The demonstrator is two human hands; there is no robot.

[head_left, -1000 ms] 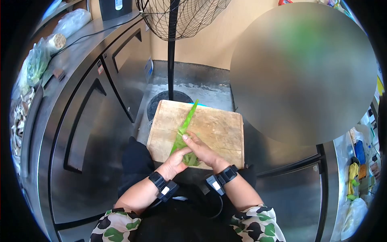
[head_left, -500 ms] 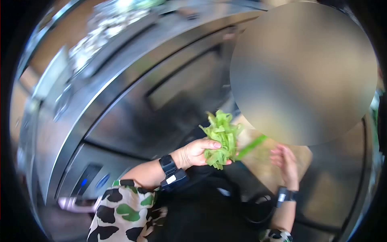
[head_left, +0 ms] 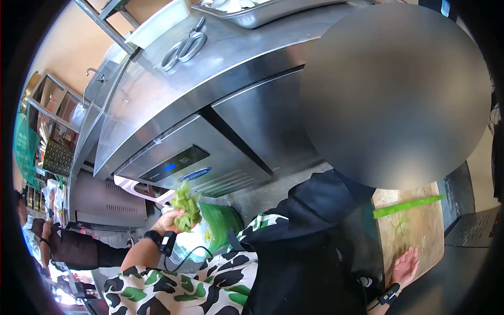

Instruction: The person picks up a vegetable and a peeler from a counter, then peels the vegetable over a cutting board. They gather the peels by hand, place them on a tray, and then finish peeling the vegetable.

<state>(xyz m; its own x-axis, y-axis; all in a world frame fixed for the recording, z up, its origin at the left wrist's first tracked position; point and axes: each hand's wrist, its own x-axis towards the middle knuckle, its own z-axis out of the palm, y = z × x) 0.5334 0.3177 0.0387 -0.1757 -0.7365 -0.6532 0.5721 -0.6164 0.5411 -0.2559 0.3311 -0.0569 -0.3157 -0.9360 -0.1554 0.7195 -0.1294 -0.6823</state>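
My left hand is closed around a bunch of pale green leafy strips, held over a green bin with a light-coloured liner. At the lower right, my right hand lies palm up with its fingers apart at the wooden cutting board, holding nothing. A long green stalk lies across the board above that hand, and small green scraps lie between them.
A steel counter carries large scissors, a white tray and a metal tray. Below is a steel cabinet. Another person stands at far left. A blurred disc hides the upper right.
The view has swung left. My left hand has carried the green bunch away from the board to over the bin. My right hand stays by the board.
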